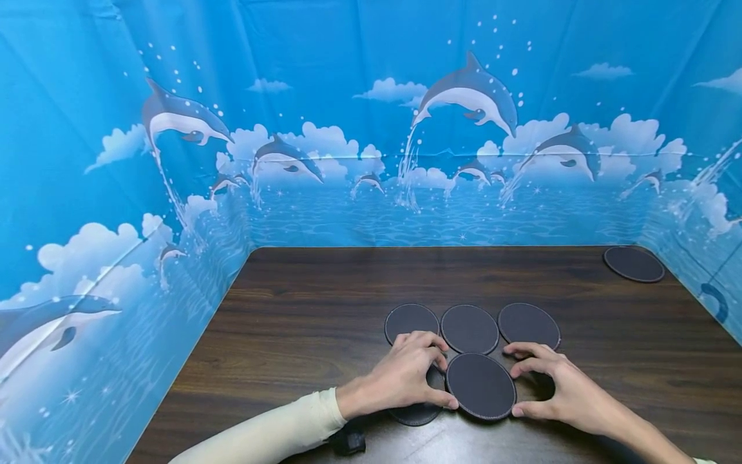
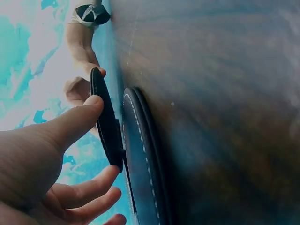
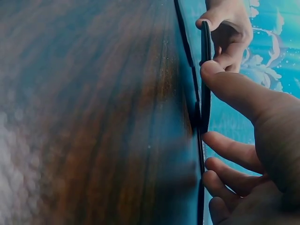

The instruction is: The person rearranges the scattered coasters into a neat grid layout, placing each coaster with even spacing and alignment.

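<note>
Both hands hold one round dark coaster point(image 1: 481, 386) with a stitched rim, raised off the table. My left hand point(image 1: 408, 374) grips its left edge with thumb and fingers; my right hand point(image 1: 565, 390) grips the right edge. In the left wrist view, the held coaster point(image 2: 107, 124) stands apart from the tabletop. Partly hidden below the left hand lies another coaster point(image 1: 414, 415), whose edge looks doubled in the left wrist view. Behind the hands is a row of a left coaster point(image 1: 410, 319), a middle coaster point(image 1: 469, 328) and a right coaster point(image 1: 529, 324).
A further coaster point(image 1: 634, 264) lies at the far right corner of the dark wooden table point(image 1: 301, 309). A blue dolphin-print curtain point(image 1: 348, 212) encloses the table's back and sides. Near the left sleeve point(image 1: 278, 425) is a small black object point(image 1: 348, 443).
</note>
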A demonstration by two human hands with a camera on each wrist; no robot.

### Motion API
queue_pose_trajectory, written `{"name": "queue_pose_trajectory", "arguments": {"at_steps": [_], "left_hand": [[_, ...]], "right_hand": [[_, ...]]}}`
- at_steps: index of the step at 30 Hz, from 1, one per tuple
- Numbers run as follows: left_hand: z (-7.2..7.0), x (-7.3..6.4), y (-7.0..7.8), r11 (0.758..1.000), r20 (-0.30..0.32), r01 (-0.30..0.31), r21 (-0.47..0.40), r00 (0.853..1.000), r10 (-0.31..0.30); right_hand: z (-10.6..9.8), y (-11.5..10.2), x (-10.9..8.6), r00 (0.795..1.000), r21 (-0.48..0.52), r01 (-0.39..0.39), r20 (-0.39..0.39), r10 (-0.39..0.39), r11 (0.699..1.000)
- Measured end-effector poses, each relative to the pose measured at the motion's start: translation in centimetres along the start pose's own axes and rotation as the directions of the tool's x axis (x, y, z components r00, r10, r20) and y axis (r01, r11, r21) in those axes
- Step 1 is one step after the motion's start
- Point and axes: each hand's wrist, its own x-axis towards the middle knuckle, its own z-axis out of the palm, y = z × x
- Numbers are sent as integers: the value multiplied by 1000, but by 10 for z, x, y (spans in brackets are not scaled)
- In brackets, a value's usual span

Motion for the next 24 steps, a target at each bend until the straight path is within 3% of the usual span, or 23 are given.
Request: {"name": "queue_pose_trajectory", "arguments": {"at_steps": [9,24], "left_hand": [[0,0,1,997,50,-31,72,998,27],[2,1,-1,982,45,-67,174,997,60]], "right_hand": [[2,-3,-2,1000,-2,-14,21,14,1000],[3,-3,-2,999,-2,-17,28,17,1000]]}}
